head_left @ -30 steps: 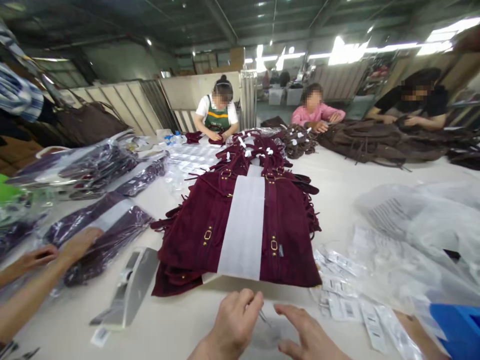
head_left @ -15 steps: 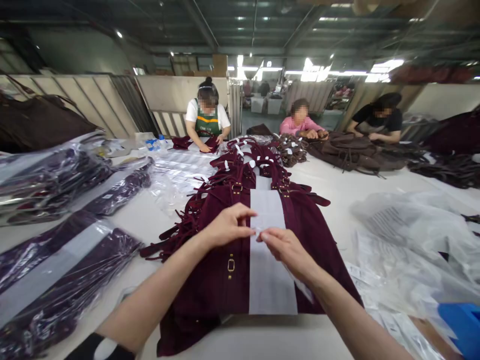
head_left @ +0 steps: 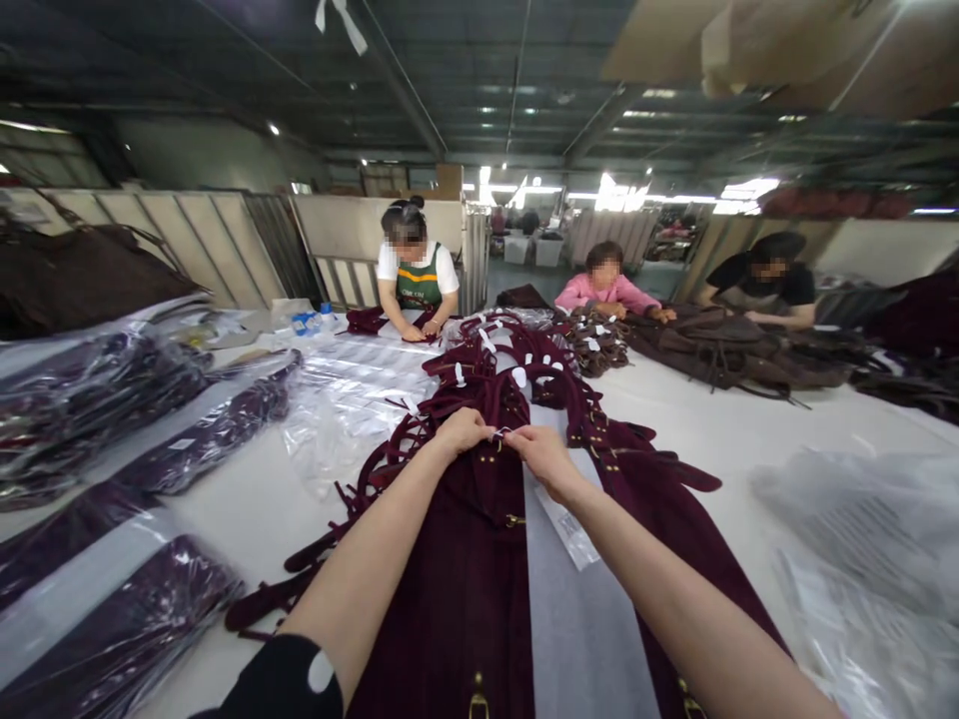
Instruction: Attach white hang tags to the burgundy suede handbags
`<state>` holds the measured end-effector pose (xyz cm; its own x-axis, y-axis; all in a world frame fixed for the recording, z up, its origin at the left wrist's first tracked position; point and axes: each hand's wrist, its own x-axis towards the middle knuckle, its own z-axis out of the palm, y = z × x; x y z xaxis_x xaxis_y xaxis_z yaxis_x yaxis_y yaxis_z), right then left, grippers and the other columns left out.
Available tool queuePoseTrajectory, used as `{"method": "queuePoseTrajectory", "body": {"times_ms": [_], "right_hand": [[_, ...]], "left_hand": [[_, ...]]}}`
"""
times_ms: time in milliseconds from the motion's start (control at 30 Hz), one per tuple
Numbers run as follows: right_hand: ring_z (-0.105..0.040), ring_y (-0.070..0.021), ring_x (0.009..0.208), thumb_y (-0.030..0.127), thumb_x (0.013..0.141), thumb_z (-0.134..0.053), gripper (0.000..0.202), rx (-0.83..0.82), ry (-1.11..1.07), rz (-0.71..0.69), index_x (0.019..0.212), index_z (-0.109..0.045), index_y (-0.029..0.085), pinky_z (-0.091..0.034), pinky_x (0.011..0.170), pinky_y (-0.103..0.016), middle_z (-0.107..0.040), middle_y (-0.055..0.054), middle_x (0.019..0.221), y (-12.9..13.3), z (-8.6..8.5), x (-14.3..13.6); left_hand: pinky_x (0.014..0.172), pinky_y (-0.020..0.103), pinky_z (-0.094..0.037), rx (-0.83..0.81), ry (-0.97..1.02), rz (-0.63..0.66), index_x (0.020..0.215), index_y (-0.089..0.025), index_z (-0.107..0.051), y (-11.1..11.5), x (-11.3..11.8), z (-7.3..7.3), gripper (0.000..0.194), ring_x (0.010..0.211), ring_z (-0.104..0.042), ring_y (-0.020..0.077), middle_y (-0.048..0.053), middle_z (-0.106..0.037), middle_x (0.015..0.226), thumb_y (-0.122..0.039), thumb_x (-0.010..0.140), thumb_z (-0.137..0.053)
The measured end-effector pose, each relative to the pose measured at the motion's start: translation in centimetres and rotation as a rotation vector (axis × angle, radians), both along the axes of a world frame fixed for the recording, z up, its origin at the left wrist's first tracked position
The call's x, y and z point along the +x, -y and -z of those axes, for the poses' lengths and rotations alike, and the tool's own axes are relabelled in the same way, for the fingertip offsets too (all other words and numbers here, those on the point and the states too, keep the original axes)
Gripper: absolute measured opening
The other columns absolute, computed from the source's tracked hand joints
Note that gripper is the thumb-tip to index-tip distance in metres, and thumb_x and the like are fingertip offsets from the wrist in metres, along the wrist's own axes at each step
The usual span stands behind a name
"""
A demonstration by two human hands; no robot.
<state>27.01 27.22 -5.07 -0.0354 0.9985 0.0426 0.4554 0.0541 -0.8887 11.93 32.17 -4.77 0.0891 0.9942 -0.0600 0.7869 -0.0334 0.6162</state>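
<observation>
A dark maroon bag (head_left: pixel 465 579) with brass fittings lies in front of me, a grey-white paper strip (head_left: pixel 576 609) running down its middle. At its strap fittings, my left hand (head_left: pixel 466 431) pinches one side of a thin white string (head_left: pixel 500 432). The fingers of my right hand (head_left: pixel 540 454) are closed on the string's other side, close to the left fingertips. A clear plastic piece with a printed label (head_left: pixel 575 534) hangs below my right hand. Maroon straps with white wraps (head_left: pixel 519 377) are bunched just beyond.
Plastic-wrapped maroon bags (head_left: pixel 97 599) lie at left, and clear plastic sheets (head_left: pixel 360 369) beyond them. Crumpled plastic bags (head_left: pixel 861 519) are at right. Brown bags (head_left: pixel 719 345) lie at the far right. Three people work across the white table (head_left: pixel 674 399).
Both hands have moved forward from over the paper strip to the bag's strap fittings, and the string now spans between them. The bag appears nearer. The view has tilted up.
</observation>
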Motion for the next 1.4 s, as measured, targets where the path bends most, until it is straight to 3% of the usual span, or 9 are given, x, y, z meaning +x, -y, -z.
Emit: {"method": "queuePoseTrajectory", "body": {"times_ms": [100, 267, 500, 667, 900, 1100, 1267, 1400], "right_hand": [[-0.051, -0.0127, 0.061, 0.033, 0.080, -0.052, 0.026, 0.061, 0.143, 0.006, 0.070, -0.069, 0.015, -0.030, 0.052, -0.022, -0.062, -0.002, 0.063, -0.5, 0.6, -0.6], [-0.058, -0.0143, 0.068, 0.032, 0.084, -0.051, 0.025, 0.075, 0.322, 0.019, 0.079, -0.071, 0.018, -0.033, 0.057, -0.023, -0.067, -0.003, 0.073, -0.1, 0.1, -1.0], [-0.061, -0.0195, 0.087, 0.036, 0.088, -0.045, 0.028, 0.063, 0.641, 0.059, 0.092, -0.069, 0.022, -0.040, 0.069, -0.025, -0.068, -0.007, 0.091, 0.8, -0.5, -2.6], [-0.062, -0.0212, 0.086, 0.031, 0.091, -0.038, 0.031, 0.080, 0.836, 0.063, 0.097, -0.065, 0.017, -0.043, 0.073, -0.028, -0.067, -0.012, 0.090, 1.1, -0.5, -3.9], [-0.063, -0.0218, 0.085, 0.030, 0.089, -0.040, 0.030, 0.080, 0.832, 0.112, 0.092, -0.066, 0.016, -0.044, 0.072, -0.028, -0.067, -0.011, 0.087, 0.9, -0.2, -4.2], [-0.063, -0.0241, 0.086, 0.032, 0.084, -0.046, 0.027, 0.003, 0.751, 0.195, 0.090, -0.067, 0.017, -0.045, 0.070, -0.030, -0.067, -0.011, 0.088, 0.7, -0.4, -4.3], [-0.062, -0.0240, 0.087, 0.032, 0.083, -0.046, 0.027, -0.021, 0.736, 0.231, 0.090, -0.068, 0.017, -0.044, 0.070, -0.029, -0.067, -0.012, 0.089, 0.5, -0.2, -4.6], [-0.062, -0.0247, 0.088, 0.030, 0.083, -0.046, 0.027, -0.012, 0.735, 0.219, 0.091, -0.068, 0.017, -0.045, 0.071, -0.030, -0.067, -0.012, 0.090, 0.4, 0.0, -4.7]], "left_hand": [[0.053, 0.025, -0.035, -0.036, 0.055, 0.049, 0.061, -0.014, -0.065, 0.1, -0.9, 0.0, 0.020, 0.055, -0.049, 0.0135, 0.001, -0.057, 0.055, -0.033, 0.061, -0.067], [0.060, 0.023, -0.039, -0.104, 0.235, 0.082, 0.068, -0.014, -0.069, 0.5, -2.3, 0.3, 0.012, 0.059, -0.051, 0.0111, -0.001, -0.061, 0.059, -0.018, 0.057, -0.065], [0.060, 0.024, -0.040, -0.068, 0.509, -0.047, 0.065, -0.012, -0.069, 1.8, -1.4, 0.3, 0.016, 0.055, -0.049, 0.0102, -0.001, -0.059, 0.055, -0.009, 0.051, -0.062], [0.063, 0.024, -0.041, -0.091, 0.663, -0.010, 0.066, -0.013, -0.070, 2.1, -1.3, 0.3, 0.020, 0.057, -0.050, 0.0098, -0.002, -0.062, 0.057, -0.007, 0.050, -0.060], [0.057, 0.022, -0.036, -0.219, 0.657, 0.109, 0.068, -0.012, -0.071, 1.2, -2.1, 0.0, 0.025, 0.054, -0.046, 0.0083, -0.001, -0.062, 0.057, -0.004, 0.050, -0.055], [0.053, 0.022, -0.032, -0.244, 0.590, 0.202, 0.073, -0.012, -0.071, 0.4, -2.5, -0.1, 0.025, 0.048, -0.038, 0.0063, -0.005, -0.051, 0.047, -0.010, 0.050, -0.064], [0.061, 0.023, -0.038, -0.258, 0.519, 0.316, 0.070, -0.013, -0.072, -0.3, -2.8, 0.6, 0.021, 0.056, -0.047, 0.0094, -0.002, -0.059, 0.056, -0.011, 0.051, -0.064], [0.064, 0.024, -0.040, -0.202, 0.581, 0.282, 0.067, -0.013, -0.071, -0.2, -2.7, 1.4, 0.016, 0.058, -0.050, 0.0105, -0.002, -0.061, 0.058, -0.013, 0.051, -0.066]]}}
